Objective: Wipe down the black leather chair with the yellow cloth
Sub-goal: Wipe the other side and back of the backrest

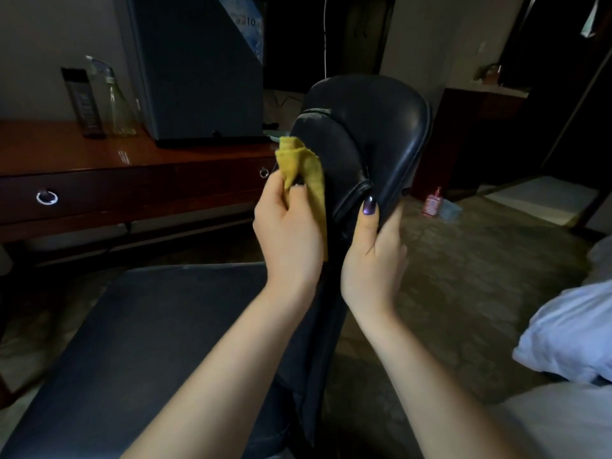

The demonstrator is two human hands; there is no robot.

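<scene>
While your left hand [288, 223] pinches the cloth [298, 164] between thumb and curled fingers, the bunched yellow fabric sticks up toward 12 o'clock from that hand. It lies against the left face of the padded headrest of the chair [374, 127], so your next stroke most likely runs along that pad. From where you stand the chair back is nearly edge-on. Its long axis runs from 6 o'clock at the bottom of view up to 12 o'clock, with the rounded top just past your fingertips. Your right hand [374, 246] grips the edge of the back at about 3 o'clock from the cloth, thumb laid across the near side and fingers wrapped behind. That looks like a brace to keep the chair from swinging. The left hand is the nearer one to the pad. The seat [165, 326] spreads out at 8 o'clock, well below the cloth. The leather looks smooth and glossy, so the cloth should slide easily, though the seam beside the pad may catch a fold. Around you, a wooden desk [99, 157] sits at 10 o'clock carrying bottles [121, 101] and a small grey fridge [198, 77]. Carpet [463, 276] lies at 3 o'clock and white bedding [569, 329] at 4 o'clock.
</scene>
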